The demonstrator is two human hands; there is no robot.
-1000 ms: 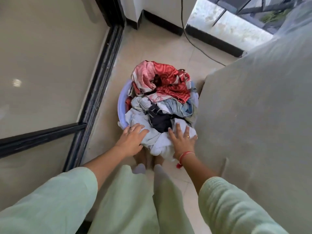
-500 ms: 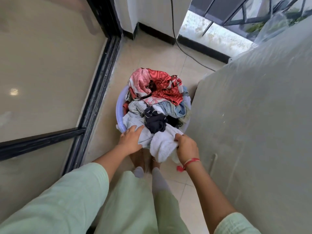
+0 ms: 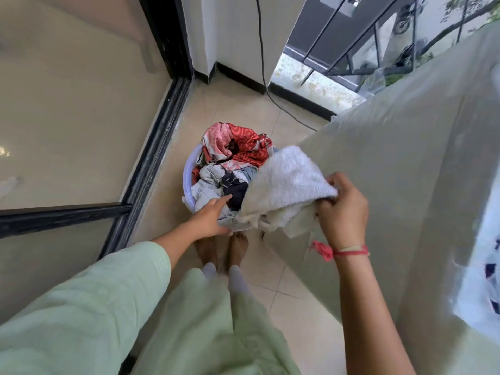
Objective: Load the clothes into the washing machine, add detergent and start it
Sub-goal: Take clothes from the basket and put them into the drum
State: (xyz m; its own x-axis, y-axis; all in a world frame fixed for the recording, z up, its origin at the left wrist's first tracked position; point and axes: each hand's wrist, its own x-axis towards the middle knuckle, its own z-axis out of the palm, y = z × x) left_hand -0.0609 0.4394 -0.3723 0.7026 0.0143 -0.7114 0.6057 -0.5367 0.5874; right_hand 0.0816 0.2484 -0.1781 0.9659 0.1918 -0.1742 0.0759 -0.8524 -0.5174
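Pale green sleeves (image 3: 81, 307); red wrist thread (image 3: 351, 251)

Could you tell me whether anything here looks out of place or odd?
The washing machine on the right is draped in a plastic cover, though the right hand holds a white towel over the heaped tub.

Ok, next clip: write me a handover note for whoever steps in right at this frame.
Right hand grips a white terry towel, held up over the near side of the round lilac plastic tub. Left hand is open, fingers resting on the pale clothes in the tub. The tub sits on the tiled floor, heaped with a red patterned cloth and a dark garment. The plastic-covered appliance on the right is presumably the washer. Done: one towel in hand. Left: load everything, add detergent, start.
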